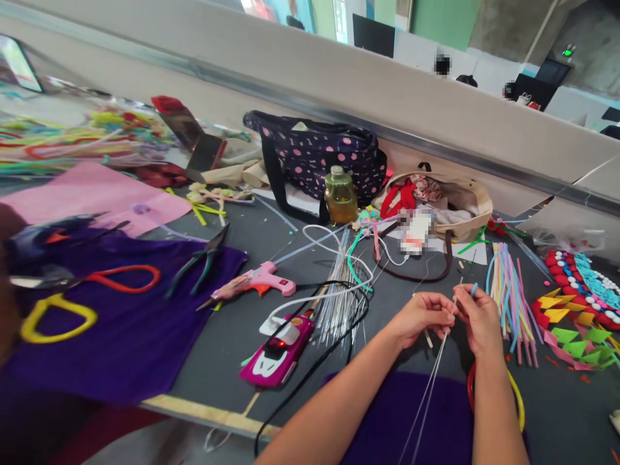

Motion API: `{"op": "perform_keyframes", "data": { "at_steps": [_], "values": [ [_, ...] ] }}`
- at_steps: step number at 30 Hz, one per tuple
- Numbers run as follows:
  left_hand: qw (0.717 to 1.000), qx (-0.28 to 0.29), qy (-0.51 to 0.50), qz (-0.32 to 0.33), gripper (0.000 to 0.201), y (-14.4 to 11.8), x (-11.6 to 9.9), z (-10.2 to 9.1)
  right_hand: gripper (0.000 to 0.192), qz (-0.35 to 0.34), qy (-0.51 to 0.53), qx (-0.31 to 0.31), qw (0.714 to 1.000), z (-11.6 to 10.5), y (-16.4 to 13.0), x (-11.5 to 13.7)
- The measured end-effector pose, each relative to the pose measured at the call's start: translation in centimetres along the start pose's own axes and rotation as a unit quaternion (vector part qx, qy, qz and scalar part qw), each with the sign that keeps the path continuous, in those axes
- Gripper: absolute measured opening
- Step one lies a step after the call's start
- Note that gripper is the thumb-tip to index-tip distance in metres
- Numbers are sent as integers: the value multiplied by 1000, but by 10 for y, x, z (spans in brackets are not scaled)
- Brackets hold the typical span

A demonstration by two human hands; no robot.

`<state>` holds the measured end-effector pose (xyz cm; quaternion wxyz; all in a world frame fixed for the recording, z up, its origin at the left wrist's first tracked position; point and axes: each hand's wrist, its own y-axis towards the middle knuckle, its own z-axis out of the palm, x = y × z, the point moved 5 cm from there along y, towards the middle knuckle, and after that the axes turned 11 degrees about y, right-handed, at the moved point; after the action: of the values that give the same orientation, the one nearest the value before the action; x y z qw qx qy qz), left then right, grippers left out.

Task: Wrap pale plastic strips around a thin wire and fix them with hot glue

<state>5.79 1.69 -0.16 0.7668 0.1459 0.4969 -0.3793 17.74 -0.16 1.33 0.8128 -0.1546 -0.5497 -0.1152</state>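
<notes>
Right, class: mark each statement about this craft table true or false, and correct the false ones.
1. Both hands pinch thin clear strands. True: the left hand and right hand grip the thin clear strands together.
2. The pink plastic glue gun lies on the dark grey table. True.
3. The small amber glass bottle lies on its side. False: it stands upright, before the navy pink-dotted bag.
4. The green-handled pliers rest on pink paper. False: they lie on the purple cloth.
</notes>
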Motion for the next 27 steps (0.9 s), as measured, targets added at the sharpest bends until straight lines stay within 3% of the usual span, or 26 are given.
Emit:
{"op": "perform_keyframes", "data": {
  "at_steps": [10, 20, 23, 27],
  "values": [
    [998, -27, -55, 28, 33, -1, -10, -12, 30, -39, -8, 28, 999, -5, 1, 10],
    [999, 27, -37, -12, 33, -1, 3, 11, 26, 2, -38, 66, 997, -1, -8, 16],
    [998, 61, -16, -22, 34, -1, 9, 20, 27, -11, -21, 54, 998, -12, -6, 24],
    [985, 157, 14, -63, 38, -7, 16, 35, 30, -66, 30, -7, 997, -34, -1, 37]
  ]
}}
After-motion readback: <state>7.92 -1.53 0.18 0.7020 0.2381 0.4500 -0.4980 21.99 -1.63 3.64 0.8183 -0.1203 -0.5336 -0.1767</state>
